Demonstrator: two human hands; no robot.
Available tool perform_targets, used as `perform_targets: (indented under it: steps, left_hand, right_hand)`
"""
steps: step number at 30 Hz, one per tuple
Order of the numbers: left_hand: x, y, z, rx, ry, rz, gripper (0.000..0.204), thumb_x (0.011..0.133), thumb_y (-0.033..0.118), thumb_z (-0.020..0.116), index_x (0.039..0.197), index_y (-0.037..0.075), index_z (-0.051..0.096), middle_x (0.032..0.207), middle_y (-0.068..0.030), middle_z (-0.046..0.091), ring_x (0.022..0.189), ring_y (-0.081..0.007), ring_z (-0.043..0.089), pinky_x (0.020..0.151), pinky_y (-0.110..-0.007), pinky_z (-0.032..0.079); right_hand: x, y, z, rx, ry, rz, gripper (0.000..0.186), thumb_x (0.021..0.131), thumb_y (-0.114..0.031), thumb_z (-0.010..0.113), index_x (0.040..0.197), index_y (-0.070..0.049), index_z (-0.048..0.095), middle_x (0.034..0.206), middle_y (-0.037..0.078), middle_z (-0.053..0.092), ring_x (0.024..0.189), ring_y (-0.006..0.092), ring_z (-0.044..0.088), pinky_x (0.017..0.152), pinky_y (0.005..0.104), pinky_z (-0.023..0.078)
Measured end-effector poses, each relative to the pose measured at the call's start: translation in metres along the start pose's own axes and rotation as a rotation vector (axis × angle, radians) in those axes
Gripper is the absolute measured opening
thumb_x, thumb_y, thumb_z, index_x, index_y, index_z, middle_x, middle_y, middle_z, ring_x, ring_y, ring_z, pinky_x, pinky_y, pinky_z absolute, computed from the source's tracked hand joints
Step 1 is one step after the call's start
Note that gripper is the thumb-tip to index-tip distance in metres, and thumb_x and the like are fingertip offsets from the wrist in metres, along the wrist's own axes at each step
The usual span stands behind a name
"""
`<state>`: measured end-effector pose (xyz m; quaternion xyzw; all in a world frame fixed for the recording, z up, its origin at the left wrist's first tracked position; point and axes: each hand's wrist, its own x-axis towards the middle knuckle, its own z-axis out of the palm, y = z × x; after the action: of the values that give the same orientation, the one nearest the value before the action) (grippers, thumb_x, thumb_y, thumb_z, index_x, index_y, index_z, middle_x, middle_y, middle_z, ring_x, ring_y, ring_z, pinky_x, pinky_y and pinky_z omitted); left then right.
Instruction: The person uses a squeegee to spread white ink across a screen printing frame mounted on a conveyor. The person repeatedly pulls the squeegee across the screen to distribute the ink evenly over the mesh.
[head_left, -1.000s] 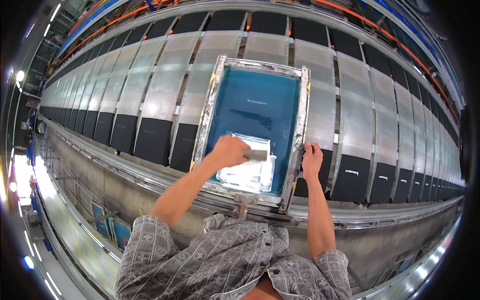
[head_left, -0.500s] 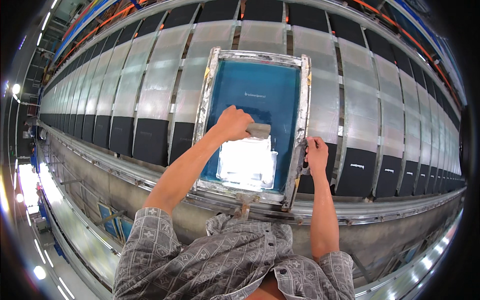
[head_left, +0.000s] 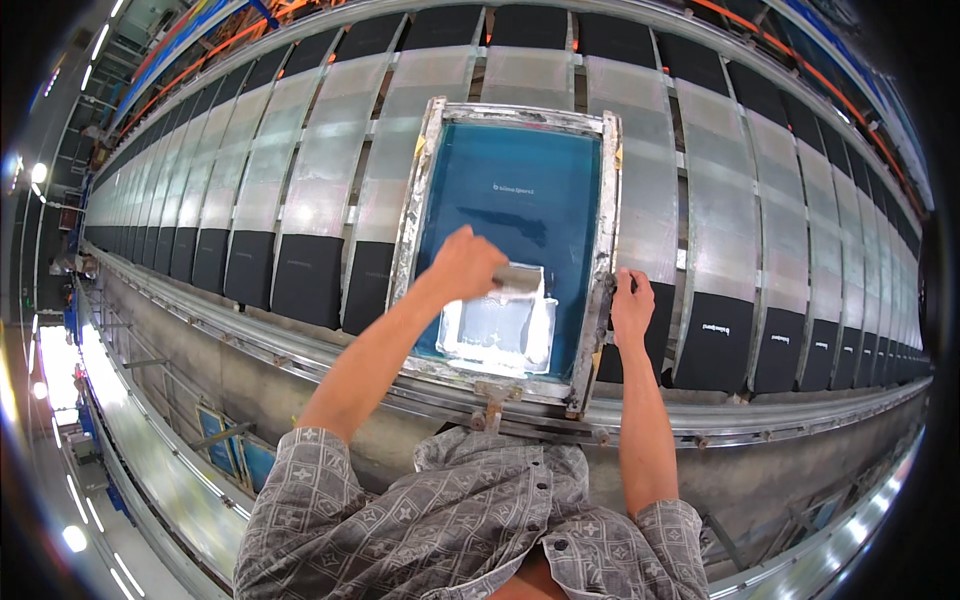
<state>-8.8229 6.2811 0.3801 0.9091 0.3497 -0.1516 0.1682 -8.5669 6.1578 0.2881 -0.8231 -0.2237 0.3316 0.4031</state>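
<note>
In my left hand (head_left: 466, 265) is a flat grey squeegee (head_left: 519, 281), gripped at its left end and held over the screen. White ink (head_left: 548, 335) borders a pale rectangle in the near half of the blue mesh (head_left: 480, 150). A darker wet streak lies just beyond the squeegee. The mesh is stretched in a worn, ink-stained metal screen frame (head_left: 608, 180). Against the frame's right side, my right hand (head_left: 633, 308) has its fingers curled at a dark fitting (head_left: 607, 300); the fingertips are partly hidden.
Long pale printing boards run left and right in a row, with black fabric pieces (head_left: 712, 340) across their ends. Some carry a small white print. A metal rail (head_left: 700, 420) passes along the near edge. Blue screens (head_left: 218, 440) lean below at left.
My left hand and the squeegee have come slightly nearer to me. The bright white patch now looks greyer and more see-through in its middle. My right hand stays beside the frame.
</note>
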Motion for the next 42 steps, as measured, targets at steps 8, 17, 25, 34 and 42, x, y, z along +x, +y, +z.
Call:
perform_targets:
  steps: [8, 17, 25, 34, 42]
  left_hand:
    - [-0.103, 0.054, 0.086, -0.120, 0.573, 0.012, 0.043, 0.072, 0.004, 0.065, 0.113, 0.016, 0.067, 0.103, -0.0031, 0.069, 0.083, -0.0232, 0.064, 0.069, -0.037, 0.051]
    - [-0.188, -0.055, 0.064, -0.100, 0.340, -0.056, 0.041, 0.061, 0.001, 0.068, 0.101, 0.013, 0.069, 0.098, 0.0005, 0.068, 0.089, -0.0209, 0.062, 0.076, -0.035, 0.049]
    - [-0.203, -0.108, 0.058, -0.209, 0.179, -0.117, 0.025, 0.067, 0.015, 0.075, 0.092, 0.013, 0.073, 0.085, -0.0033, 0.071, 0.080, -0.0265, 0.067, 0.071, -0.041, 0.053]
    - [-0.097, -0.184, 0.003, -0.124, 0.042, -0.051, 0.029, 0.069, 0.035, 0.076, 0.092, 0.018, 0.075, 0.084, -0.0131, 0.070, 0.082, -0.0350, 0.067, 0.073, -0.045, 0.055]
    - [-0.088, -0.182, 0.002, -0.068, -0.079, -0.078, 0.024, 0.072, 0.033, 0.073, 0.093, 0.021, 0.075, 0.085, -0.0113, 0.071, 0.085, -0.0324, 0.068, 0.075, -0.045, 0.054]
  right_hand:
    - [-0.006, -0.035, -0.007, 0.031, -0.017, 0.013, 0.026, 0.090, -0.025, 0.064, 0.097, 0.000, 0.067, 0.072, 0.008, 0.062, 0.067, 0.0146, 0.054, 0.066, 0.0333, 0.045]
    - [-0.054, -0.018, 0.124, 0.231, -0.052, -0.171, 0.027, 0.094, -0.025, 0.061, 0.093, 0.002, 0.064, 0.077, 0.005, 0.059, 0.072, 0.0127, 0.051, 0.067, 0.0311, 0.043]
    - [-0.096, -0.060, 0.157, 0.108, -0.034, -0.101, 0.028, 0.094, -0.026, 0.060, 0.096, 0.002, 0.065, 0.080, 0.007, 0.063, 0.073, 0.0152, 0.055, 0.069, 0.0320, 0.044]
    - [-0.092, -0.059, 0.168, -0.016, 0.014, -0.149, 0.028, 0.094, -0.026, 0.061, 0.097, 0.002, 0.065, 0.084, 0.010, 0.066, 0.079, 0.0203, 0.060, 0.075, 0.0336, 0.046]
    - [-0.092, -0.044, 0.171, 0.014, -0.006, -0.089, 0.026, 0.094, -0.025, 0.061, 0.095, 0.001, 0.065, 0.084, 0.010, 0.067, 0.078, 0.0179, 0.061, 0.075, 0.0319, 0.047]
